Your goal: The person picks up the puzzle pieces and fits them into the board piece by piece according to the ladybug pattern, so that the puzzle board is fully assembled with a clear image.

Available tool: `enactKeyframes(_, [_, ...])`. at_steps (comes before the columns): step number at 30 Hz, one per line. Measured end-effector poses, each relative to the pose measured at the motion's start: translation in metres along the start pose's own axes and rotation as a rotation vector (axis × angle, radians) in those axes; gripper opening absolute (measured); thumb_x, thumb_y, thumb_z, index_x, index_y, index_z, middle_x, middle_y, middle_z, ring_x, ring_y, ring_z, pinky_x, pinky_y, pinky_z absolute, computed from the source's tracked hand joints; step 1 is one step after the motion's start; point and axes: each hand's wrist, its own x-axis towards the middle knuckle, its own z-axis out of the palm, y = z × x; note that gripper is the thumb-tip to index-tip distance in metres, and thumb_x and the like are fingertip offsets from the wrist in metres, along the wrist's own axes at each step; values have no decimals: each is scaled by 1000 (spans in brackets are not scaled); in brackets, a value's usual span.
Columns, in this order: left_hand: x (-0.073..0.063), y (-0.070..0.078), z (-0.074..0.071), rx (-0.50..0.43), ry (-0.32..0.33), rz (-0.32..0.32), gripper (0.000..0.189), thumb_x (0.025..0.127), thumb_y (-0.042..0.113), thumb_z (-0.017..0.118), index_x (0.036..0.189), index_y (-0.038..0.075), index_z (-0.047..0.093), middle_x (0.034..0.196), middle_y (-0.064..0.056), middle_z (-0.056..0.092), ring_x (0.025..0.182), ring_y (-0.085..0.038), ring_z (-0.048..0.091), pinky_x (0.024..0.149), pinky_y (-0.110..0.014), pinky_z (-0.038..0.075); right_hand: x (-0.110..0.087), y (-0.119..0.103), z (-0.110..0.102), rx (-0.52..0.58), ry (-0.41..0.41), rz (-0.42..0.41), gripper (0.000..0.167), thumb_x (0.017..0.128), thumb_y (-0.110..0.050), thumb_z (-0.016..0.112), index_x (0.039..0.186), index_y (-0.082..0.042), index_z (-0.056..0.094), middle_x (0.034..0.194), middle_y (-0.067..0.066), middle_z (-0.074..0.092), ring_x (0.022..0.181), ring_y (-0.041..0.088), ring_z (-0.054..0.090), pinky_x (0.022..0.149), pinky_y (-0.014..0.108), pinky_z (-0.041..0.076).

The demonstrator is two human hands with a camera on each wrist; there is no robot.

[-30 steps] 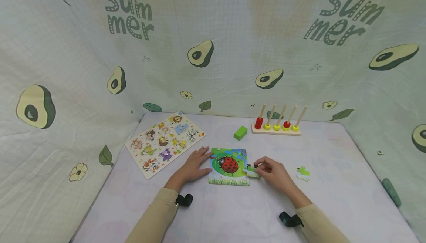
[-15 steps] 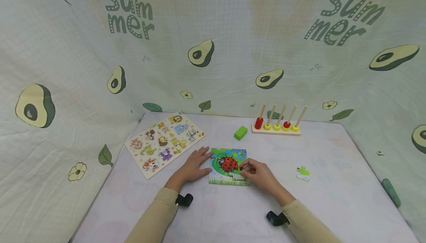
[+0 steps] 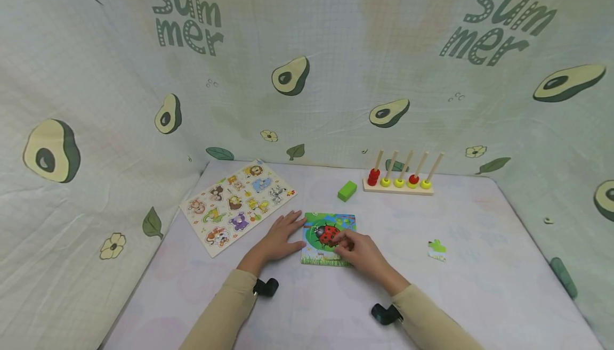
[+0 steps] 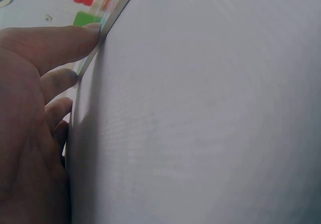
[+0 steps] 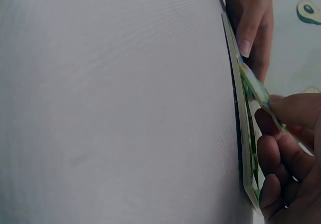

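A square ladybug jigsaw puzzle (image 3: 312, 260) lies flat on the table in front of me. My left hand (image 3: 275, 238) rests at its left side, fingers spread and fairly straight, with thumb and fingertips touching the edge. In the right wrist view, a thin puzzle piece (image 5: 262, 96) with green and pale printing tilts over the board, pinched between thumb and fingers of my right hand (image 3: 364, 257). That hand covers the puzzle's lower right part in the head view. Off to the right lies a loose puzzle piece (image 3: 437, 250), green and white.
Left of the puzzle is a wooden board with animal pictures (image 3: 205, 237). Behind the puzzle sits a green block (image 3: 347, 191). A bead stacker (image 3: 398, 190) with upright pegs and red and yellow beads stands at the back. Fabric with avocado prints hangs around the table.
My right hand has carried the pinched piece leftward, from beside the puzzle's right edge to over its lower right part. The left hand has stayed in place.
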Motion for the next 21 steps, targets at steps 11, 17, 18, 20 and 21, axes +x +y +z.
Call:
enactKeyframes(11, [-2, 4, -3, 5, -9, -11, 69, 99, 43, 62, 158, 16, 39, 168, -6, 24, 157, -27, 11, 128, -45, 5, 6, 0, 5, -98, -2, 17, 13, 90, -16, 78, 101, -15, 72, 80, -12, 59, 73, 7, 53, 64, 23, 48])
enactKeyframes(17, [-2, 3, -2, 3, -4, -10, 69, 99, 43, 63, 158, 15, 40, 168, -6, 25, 157, -27, 12, 128, -46, 6, 5, 0, 6, -148, 6, -7, 14, 89, -16, 79, 102, -17, 74, 90, -10, 62, 85, 9, 54, 74, 29, 52])
enactKeyframes(18, [-2, 3, -2, 2, -3, -10, 69, 99, 43, 63, 158, 15, 40, 168, -6, 25, 156, -27, 12, 128, -46, 6, 5, 0, 5, -154, 5, -11, 15, 89, -16, 80, 103, -17, 74, 93, -9, 63, 87, 10, 55, 76, 31, 53])
enactKeyframes(20, [-1, 3, -2, 5, -4, -10, 69, 99, 44, 62, 158, 16, 40, 168, -6, 24, 157, -27, 12, 128, -46, 6, 4, 0, 5, -169, -2, -24, 19, 89, -17, 80, 107, -17, 75, 98, -8, 65, 91, 11, 56, 80, 34, 54])
enactKeyframes(21, [-1, 3, -2, 4, -4, -10, 69, 99, 43, 63, 158, 16, 40, 168, -6, 24, 157, -27, 12, 128, -46, 6, 4, 0, 5, -180, -10, -30, 21, 89, -18, 80, 110, -17, 75, 100, -8, 64, 93, 11, 57, 82, 35, 55])
